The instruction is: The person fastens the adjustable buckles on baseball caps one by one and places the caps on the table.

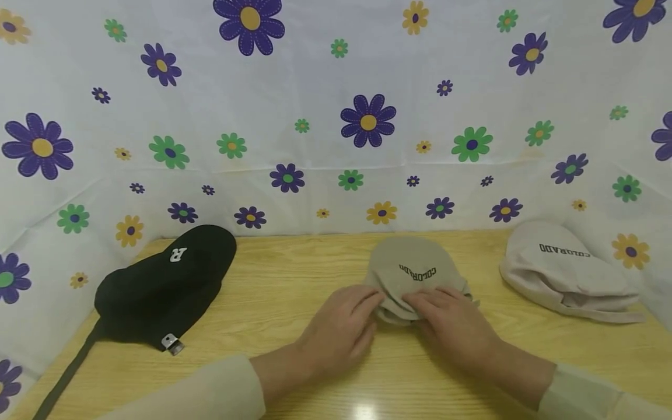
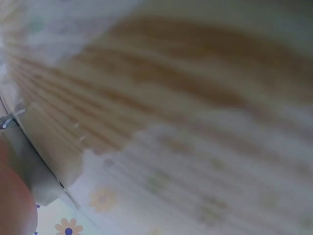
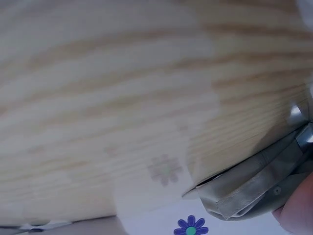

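Observation:
A khaki baseball cap (image 1: 406,254) with dark "COLORADO" lettering lies on the wooden table, its lettering upside down in the head view. Its near side is folded and creased. My left hand (image 1: 341,326) grips the near left edge, fingers bent against the cloth. From the right, my right hand (image 1: 457,324) pinches the near fold, fingertips on top and thumb hidden. In the left wrist view, only a bit of the cap (image 2: 36,161) shows beside my hand (image 2: 17,200). The right wrist view catches the cap's folded band (image 3: 249,191) next to my fingers (image 3: 298,210).
On the left lies a black cap (image 1: 157,291) with a white "R", a metal buckle (image 1: 170,343) and a strap (image 1: 68,373) trailing to the near edge. A pale beige "COLORADO" cap (image 1: 562,274) lies far right. Flower-printed cloth (image 1: 315,87) hangs behind the table (image 1: 283,262).

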A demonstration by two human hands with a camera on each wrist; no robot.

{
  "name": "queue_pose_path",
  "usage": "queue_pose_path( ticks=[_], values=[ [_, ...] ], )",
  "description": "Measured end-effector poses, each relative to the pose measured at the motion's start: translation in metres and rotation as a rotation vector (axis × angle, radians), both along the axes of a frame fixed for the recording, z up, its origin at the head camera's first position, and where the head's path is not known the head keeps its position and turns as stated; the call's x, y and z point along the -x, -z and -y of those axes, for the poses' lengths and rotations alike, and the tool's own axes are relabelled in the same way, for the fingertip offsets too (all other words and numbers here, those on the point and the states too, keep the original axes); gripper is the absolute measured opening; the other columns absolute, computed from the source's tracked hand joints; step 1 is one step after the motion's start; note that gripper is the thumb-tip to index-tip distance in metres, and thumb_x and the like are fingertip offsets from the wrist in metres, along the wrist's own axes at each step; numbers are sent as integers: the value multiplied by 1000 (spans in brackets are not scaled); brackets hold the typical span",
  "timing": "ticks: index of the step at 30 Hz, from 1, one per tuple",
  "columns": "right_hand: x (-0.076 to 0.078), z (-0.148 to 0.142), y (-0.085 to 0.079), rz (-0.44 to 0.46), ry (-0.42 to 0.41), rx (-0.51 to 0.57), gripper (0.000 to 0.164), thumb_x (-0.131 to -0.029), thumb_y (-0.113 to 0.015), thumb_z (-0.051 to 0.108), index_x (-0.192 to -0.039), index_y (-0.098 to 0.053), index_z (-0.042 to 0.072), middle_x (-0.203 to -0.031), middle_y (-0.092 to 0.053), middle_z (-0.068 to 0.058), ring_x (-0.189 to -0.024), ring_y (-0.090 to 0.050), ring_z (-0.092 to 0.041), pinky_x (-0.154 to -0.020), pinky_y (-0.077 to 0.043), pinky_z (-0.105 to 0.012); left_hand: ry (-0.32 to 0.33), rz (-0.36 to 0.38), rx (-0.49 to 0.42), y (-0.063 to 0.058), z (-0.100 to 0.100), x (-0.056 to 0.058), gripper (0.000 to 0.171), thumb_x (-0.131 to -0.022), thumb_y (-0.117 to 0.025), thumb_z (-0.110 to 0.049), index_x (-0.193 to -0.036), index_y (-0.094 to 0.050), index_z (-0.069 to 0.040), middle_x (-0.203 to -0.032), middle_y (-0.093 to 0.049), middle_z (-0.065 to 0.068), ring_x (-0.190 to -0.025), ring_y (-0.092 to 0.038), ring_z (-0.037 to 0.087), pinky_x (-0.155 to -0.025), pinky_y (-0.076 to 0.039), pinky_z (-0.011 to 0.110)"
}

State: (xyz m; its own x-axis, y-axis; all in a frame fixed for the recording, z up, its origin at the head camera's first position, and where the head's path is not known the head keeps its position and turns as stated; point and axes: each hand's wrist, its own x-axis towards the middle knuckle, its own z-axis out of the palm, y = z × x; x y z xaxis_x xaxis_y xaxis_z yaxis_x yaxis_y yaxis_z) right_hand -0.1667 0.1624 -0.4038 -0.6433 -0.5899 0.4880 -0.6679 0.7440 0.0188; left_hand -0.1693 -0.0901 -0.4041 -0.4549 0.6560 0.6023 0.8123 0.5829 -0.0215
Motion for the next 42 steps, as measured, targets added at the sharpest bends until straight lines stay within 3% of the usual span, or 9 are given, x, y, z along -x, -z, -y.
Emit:
queue_pose_path(
  ticks=[10, 24, 31, 37, 42],
  values=[
    [0, -11, -5, 69, 84, 70, 41, -85, -72, 11, -126, -66, 12, -117, -72, -5, -109, -66, -26, -102, -46, -47, 21, -66, -3, -5, 12, 4, 44, -83, -68, -12, -126, -62, -2, -126, -63, 10, -120, -59, 24, -103, -47, 38],
    [1, -29, -7, 78, 160, 56, 43, -84, -70, 8, -127, -66, 12, -121, -70, -5, -110, -64, -28, -102, -44, -49, -96, 18, 77, -2, 50, 0, 40, -87, -67, -16, -125, -62, -5, -125, -63, 10, -118, -59, 25, -103, -47, 42],
    [-3, -40, -3, 94, 184, 73, 41, -83, -68, 6, -124, -67, 12, -116, -71, -6, -108, -65, -29, -100, -45, -49, -142, 46, 79, 3, 74, -12, 35, -87, -67, -16, -121, -65, -7, -120, -65, 7, -113, -61, 23, -97, -50, 41],
    [-1, -52, -4, 83, 214, 89, 42, -81, -68, 5, -122, -68, 11, -116, -72, -7, -110, -63, -30, -101, -38, -49, -267, 119, 25, 2, 101, -19, 36, -87, -67, -15, -123, -66, -6, -126, -64, 8, -119, -59, 24, -101, -47, 44],
    [3, -56, -5, 69, 206, 90, 41, -79, -69, 4, -120, -69, 11, -115, -72, -8, -113, -60, -31, -98, -32, -48, -369, 143, 44, 1, 126, -19, 36, -87, -68, -17, -122, -67, -7, -126, -64, 10, -120, -59, 26, -102, -47, 47]
  ],
)
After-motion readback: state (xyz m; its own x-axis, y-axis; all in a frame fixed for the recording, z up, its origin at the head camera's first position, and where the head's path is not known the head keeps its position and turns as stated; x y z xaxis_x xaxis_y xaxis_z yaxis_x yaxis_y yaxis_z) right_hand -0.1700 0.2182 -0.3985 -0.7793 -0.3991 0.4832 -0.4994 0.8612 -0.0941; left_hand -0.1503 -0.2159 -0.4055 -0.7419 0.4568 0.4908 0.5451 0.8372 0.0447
